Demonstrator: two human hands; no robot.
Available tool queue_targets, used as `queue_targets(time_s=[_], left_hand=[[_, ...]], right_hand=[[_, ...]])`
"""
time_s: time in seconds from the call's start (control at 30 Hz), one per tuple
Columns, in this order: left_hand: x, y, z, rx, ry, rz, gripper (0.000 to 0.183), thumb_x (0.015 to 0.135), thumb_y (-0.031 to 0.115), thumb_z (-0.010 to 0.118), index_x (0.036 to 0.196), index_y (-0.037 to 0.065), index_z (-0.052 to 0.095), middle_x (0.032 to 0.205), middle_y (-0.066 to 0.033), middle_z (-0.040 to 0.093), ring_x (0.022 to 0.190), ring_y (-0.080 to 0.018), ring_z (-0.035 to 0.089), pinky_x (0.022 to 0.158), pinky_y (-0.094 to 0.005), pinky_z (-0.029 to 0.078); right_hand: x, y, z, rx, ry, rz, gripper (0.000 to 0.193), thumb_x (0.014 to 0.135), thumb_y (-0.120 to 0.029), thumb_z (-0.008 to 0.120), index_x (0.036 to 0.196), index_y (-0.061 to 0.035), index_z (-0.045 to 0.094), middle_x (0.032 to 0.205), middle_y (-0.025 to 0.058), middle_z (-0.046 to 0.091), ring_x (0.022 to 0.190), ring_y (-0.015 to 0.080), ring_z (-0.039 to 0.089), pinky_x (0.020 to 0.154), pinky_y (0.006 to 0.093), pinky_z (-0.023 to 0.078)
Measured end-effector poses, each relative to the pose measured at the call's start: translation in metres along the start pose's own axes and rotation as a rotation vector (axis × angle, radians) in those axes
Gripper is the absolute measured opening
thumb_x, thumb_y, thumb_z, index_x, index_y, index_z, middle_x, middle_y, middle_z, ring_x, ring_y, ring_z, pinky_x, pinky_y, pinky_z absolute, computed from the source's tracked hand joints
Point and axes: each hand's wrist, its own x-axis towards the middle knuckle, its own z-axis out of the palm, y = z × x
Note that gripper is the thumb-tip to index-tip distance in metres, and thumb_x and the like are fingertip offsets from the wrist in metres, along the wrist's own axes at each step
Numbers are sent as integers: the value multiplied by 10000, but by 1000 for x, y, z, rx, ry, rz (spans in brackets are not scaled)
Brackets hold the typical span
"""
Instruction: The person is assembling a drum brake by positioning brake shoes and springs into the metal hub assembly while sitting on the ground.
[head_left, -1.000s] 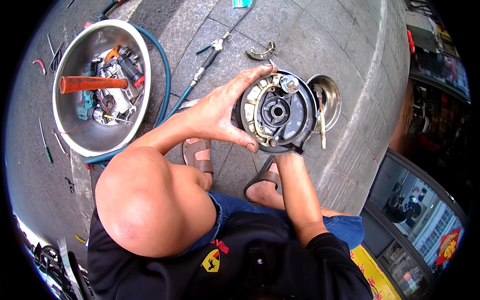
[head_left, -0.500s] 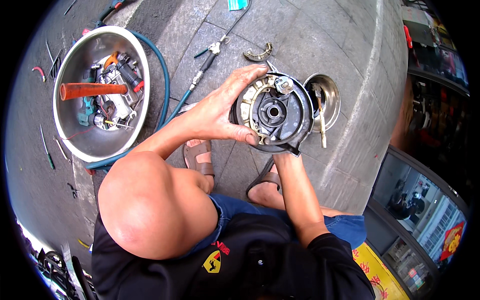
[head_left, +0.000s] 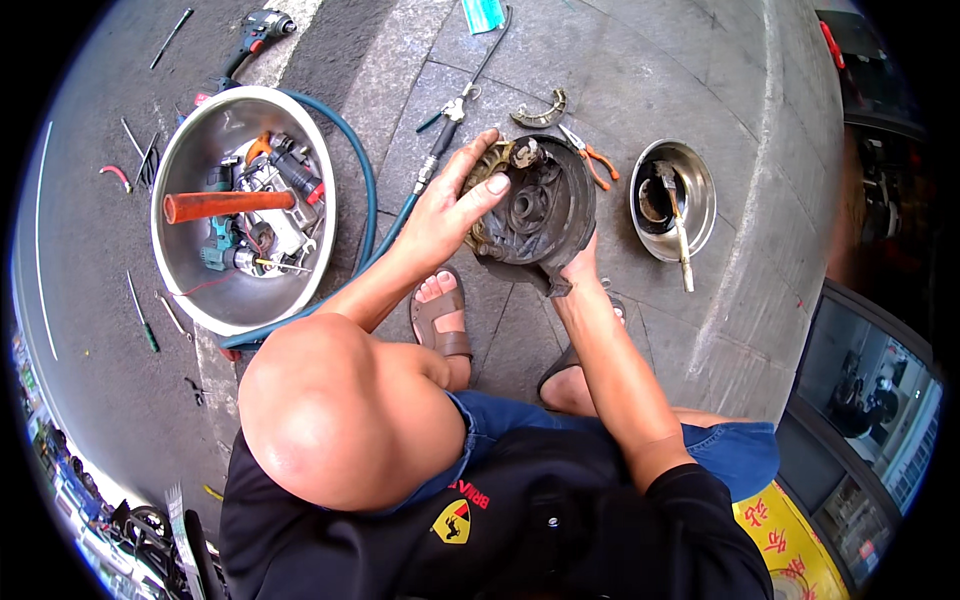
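Observation:
In front of me I hold a round, dark drum brake plate (head_left: pixel 525 207), tilted, with a hub hole in its middle. A curved pale brake shoe (head_left: pixel 482 218) sits along its left side. My left hand (head_left: pixel 447 208) is closed at the upper left edge, its thumb lying over the shoe and its fingers partly hidden. Under the lower right rim, my right hand (head_left: pixel 580 268) grips the plate; most of its fingers are out of sight behind it. A loose brake shoe (head_left: pixel 540 112) and orange-handled pliers (head_left: pixel 598 165) lie on the paving just beyond.
To the left stands a large metal basin (head_left: pixel 163 250) of tools, with an orange-handled hammer (head_left: pixel 240 204) across it. A blue hose (head_left: pixel 369 165) runs beside it to an air gun (head_left: pixel 452 118). At right, a metal bowl (head_left: pixel 708 215) holds a brush (head_left: pixel 677 225). A cordless drill (head_left: pixel 262 35) lies farther off.
The brake plate has tilted, and my left thumb has moved from its lower edge up onto the left side. More of my right hand shows at the lower right rim. The whole view has shifted.

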Motion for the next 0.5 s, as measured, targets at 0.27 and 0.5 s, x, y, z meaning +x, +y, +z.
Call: queue_targets(time_s=[0.27, 0.5], left_hand=[[-4, 3, -5, -61, -62, 30, 957, 734, 335, 713, 1460, -80, 246, 1487, -247, 320, 1396, -293, 316, 1153, -358, 215], [-6, -2, -12, 145, -159, 80, 1226, 604, 527, 839, 1480, -48, 203, 1500, -285, 270, 1428, -356, 240, 1171, -405, 204]], right_hand=[[4, -12, 4, 8, 88, 88, 403, 979, -251, 460, 1297, -11, 522, 1221, 117, 616, 1065, 223, 627, 920, 360, 528], [12, -17, 1, 100, -24, 266, 290, 977, -223, 499, 1191, -42, 571, 1145, 101, 635, 1023, 219, 634, 898, 356, 542]])
